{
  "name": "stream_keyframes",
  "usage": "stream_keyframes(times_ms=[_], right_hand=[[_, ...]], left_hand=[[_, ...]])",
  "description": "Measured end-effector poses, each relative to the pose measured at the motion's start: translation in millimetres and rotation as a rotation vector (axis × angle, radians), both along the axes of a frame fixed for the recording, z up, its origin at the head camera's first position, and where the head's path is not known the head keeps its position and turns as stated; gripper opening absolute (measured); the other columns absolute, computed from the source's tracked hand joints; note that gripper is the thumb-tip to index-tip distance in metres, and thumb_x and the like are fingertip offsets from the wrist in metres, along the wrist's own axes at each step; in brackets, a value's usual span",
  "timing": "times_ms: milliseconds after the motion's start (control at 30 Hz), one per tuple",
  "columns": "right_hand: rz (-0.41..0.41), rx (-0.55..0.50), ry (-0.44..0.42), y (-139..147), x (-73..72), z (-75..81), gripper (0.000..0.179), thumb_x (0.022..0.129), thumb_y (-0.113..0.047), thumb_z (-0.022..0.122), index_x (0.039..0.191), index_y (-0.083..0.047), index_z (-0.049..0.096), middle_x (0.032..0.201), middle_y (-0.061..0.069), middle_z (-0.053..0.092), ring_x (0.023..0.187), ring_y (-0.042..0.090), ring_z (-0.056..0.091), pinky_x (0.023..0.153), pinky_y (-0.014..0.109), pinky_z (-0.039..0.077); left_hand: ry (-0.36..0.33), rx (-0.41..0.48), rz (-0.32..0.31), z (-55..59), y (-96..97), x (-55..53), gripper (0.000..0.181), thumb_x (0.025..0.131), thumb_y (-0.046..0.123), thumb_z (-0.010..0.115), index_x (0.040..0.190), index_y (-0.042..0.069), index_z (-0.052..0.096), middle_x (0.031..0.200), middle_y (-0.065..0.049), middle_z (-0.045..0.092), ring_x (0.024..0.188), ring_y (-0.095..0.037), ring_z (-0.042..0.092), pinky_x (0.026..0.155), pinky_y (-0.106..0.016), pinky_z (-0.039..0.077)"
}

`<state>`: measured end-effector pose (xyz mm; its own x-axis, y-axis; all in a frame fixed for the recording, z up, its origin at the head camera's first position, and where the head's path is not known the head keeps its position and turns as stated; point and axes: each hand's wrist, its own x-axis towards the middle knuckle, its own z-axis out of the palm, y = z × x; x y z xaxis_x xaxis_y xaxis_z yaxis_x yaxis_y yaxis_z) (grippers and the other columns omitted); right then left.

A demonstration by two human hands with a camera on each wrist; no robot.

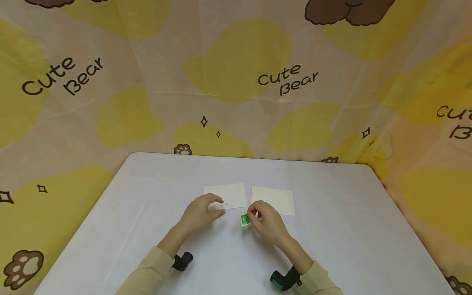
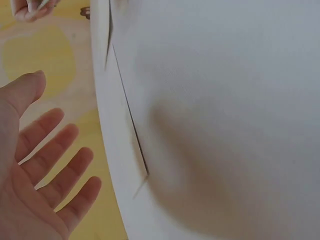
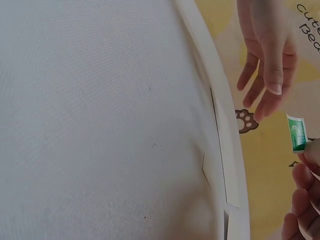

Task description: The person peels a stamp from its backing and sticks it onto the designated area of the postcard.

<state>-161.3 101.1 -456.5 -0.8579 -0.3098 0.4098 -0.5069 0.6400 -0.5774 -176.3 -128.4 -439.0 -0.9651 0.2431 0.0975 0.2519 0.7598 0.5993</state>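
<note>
Soft light, blurred shadows

The head view is moderately bright, its backdrop (image 1: 236, 78) lettering crisp, with faint shadows beneath the left hand (image 1: 200, 213) and right hand (image 1: 270, 223). Both wrist views look greyer; diffuse shadows darken the desk (image 1: 350, 237) toward the lower middle, and its edge bows. The left wrist's backdrop looks soft.

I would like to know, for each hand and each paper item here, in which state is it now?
Left hand: open, holding nothing.
Right hand: pinching the green stamp.
Green stamp: held at one edge, raised off the table.
Left card: lying on the table, partly hidden by the left hand.
Right card: lying on the table, partly hidden by the right hand.
</note>
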Motion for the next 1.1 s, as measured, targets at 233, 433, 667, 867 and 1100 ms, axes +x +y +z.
stream_keyframes(times_ms=[233,433,667,867,1100], right_hand=[[0.006,-0.009,0.004,1.5,-0.5,-1.6,0.013,0.081,-0.004,0.065,0.079,-0.016,0.06,0.074,-0.013,0.052,0.067,0.011,0.05,0.059,0.018,0.043],[0.014,-0.016,-0.005,1.4,0.4,0.2,0.013,0.081,-0.003,0.065,0.079,-0.016,0.06,0.074,-0.012,0.052,0.067,0.012,0.051,0.059,0.018,0.043],[0.012,-0.021,-0.01,2.0,0.5,-0.2,0.015,0.08,-0.003,0.065,0.078,-0.017,0.06,0.074,-0.012,0.052,0.066,0.012,0.051,0.059,0.017,0.043],[0.01,-0.023,-0.016,2.9,0.6,-0.8,0.014,0.08,-0.003,0.065,0.079,-0.017,0.06,0.074,-0.013,0.052,0.066,0.012,0.051,0.058,0.018,0.042],[0.012,-0.016,-0.012,3.3,-0.1,-3.0,0.012,0.08,-0.004,0.065,0.08,-0.016,0.061,0.074,-0.013,0.053,0.066,0.009,0.05,0.058,0.017,0.042]], left_hand=[[0.044,-0.113,0.016,-3.6,-14.3,-7.7,0.05,0.077,0.034,0.072,0.12,0.012,0.06,0.129,-0.004,0.055,0.121,-0.028,0.049,0.098,-0.046,0.04],[0.124,-0.224,-0.007,-7.7,-25.2,-15.5,0.067,0.076,0.04,0.071,0.131,0.008,0.051,0.14,-0.007,0.045,0.126,-0.031,0.043,0.102,-0.05,0.035],[0.083,-0.34,-0.016,-10.8,-33.1,-24.8,0.081,0.075,0.046,0.07,0.138,0.004,0.04,0.146,-0.011,0.036,0.13,-0.035,0.038,0.104,-0.051,0.032],[0.034,-0.405,-0.025,-15.0,-35.7,-31.9,0.086,0.076,0.05,0.068,0.141,0.005,0.035,0.148,-0.011,0.031,0.132,-0.037,0.033,0.105,-0.052,0.029],[-0.028,-0.457,-0.036,-20.8,-35.5,-38.5,0.088,0.078,0.053,0.065,0.144,0.007,0.03,0.15,-0.01,0.028,0.134,-0.036,0.03,0.105,-0.055,0.027]])
